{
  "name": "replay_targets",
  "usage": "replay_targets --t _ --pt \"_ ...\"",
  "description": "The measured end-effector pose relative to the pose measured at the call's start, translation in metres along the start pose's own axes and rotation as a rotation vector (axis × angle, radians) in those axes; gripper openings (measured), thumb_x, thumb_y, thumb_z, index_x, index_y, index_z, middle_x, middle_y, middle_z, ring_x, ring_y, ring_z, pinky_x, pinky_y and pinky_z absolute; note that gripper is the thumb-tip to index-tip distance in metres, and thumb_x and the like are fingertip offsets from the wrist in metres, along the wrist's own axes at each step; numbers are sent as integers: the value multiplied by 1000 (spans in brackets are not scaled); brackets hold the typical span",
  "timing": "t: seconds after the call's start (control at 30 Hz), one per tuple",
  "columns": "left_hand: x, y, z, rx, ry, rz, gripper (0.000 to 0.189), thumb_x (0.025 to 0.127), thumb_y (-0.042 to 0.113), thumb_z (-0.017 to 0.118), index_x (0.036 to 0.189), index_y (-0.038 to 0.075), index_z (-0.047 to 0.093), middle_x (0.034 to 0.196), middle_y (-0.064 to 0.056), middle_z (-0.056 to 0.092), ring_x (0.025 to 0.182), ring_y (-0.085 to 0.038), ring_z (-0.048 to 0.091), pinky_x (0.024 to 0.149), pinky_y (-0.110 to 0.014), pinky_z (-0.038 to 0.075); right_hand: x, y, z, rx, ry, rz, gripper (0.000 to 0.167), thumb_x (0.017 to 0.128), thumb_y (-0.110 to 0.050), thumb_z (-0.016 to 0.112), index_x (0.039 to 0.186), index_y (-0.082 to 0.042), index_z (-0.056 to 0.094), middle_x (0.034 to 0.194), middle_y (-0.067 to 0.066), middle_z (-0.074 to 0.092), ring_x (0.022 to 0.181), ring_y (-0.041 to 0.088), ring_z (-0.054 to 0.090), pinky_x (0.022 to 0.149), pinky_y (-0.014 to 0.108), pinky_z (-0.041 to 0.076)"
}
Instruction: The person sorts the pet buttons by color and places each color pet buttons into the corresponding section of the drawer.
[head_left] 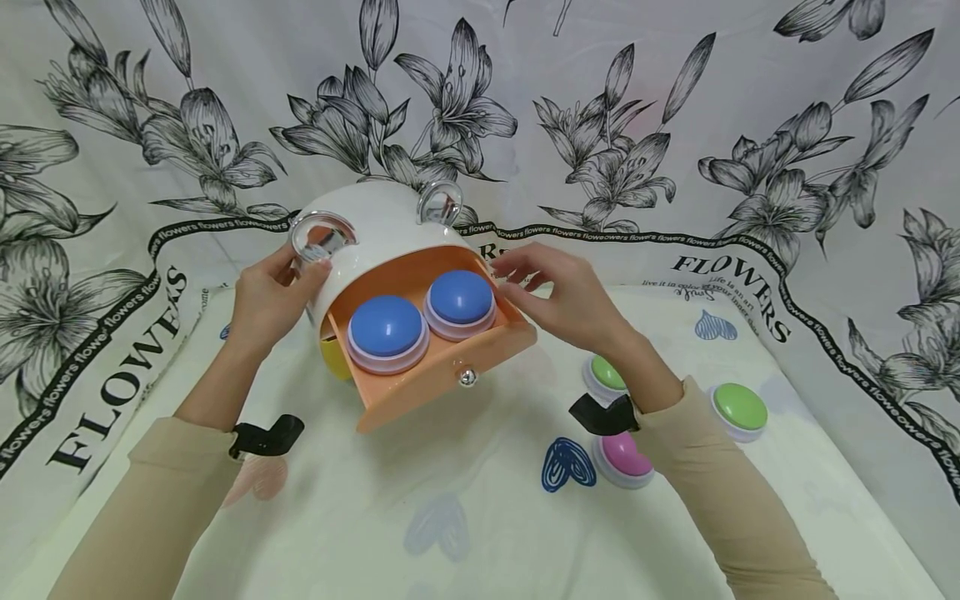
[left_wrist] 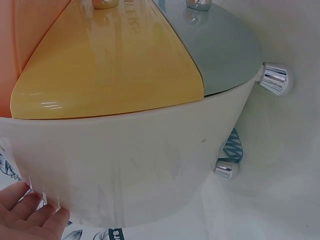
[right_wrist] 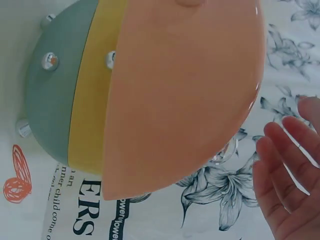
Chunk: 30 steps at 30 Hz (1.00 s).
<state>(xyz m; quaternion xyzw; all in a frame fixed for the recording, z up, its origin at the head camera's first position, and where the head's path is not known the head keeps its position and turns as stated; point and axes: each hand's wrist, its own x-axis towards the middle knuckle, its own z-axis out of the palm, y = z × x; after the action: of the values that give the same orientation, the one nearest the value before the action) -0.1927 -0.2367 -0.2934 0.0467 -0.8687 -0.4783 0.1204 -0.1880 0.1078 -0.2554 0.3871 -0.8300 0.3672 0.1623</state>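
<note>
left hand (head_left: 270, 292) grips one case (head_left: 367, 212); right hand (head_left: 566, 292), fingers apart, flanks one drawer (head_left: 416, 389) holding two blue buttons (head_left: 386, 325).

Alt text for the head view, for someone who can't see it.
A left hand holds a white cabinet, its orange drawer open with two blue buttons inside; the right hand is near the drawer's edge. Green buttons and a pink one lie at right.
</note>
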Motion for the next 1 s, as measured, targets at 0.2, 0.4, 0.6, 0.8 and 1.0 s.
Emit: replay_targets --t 0.2,0.4,0.6,0.8,1.0 --pt "0 1 1 0 4 1 68 85 53 54 142 22 36 146 -6 36 131 -30 37 95 -46 44 -17 -2 5 40 103 -25 26 80 -3 69 105 -3 63 97 6 67 81 12 60 69 24 54" --pt "1 0 1 -3 5 12 68 85 52 55 142 21 36 146 -6 36 131 -29 37 95 -45 44 -34 -7 15 94 141 -15 23 80 -3 69 103 -3 62 94 6 66 81 11 58 70 22 54" --pt "1 0 1 -1 9 16 67 85 52 55 142 21 36 145 -7 37 131 -29 38 95 -45 44 -48 -10 26 142 173 5 21 80 -1 69 100 -3 63 92 6 66 78 10 57 68 23 54" --pt "0 0 1 -4 6 6 66 86 52 54 142 22 37 145 -6 38 130 -30 39 93 -45 45 -60 -14 41 183 194 7 20 80 1 68 98 -3 62 91 5 65 77 10 57 67 21 53" --pt "0 0 2 -5 7 1 67 85 53 54 142 21 37 145 -6 37 131 -31 38 94 -46 44 -68 -18 59 192 223 26 22 80 0 68 100 -4 61 93 5 65 79 10 57 65 23 54"
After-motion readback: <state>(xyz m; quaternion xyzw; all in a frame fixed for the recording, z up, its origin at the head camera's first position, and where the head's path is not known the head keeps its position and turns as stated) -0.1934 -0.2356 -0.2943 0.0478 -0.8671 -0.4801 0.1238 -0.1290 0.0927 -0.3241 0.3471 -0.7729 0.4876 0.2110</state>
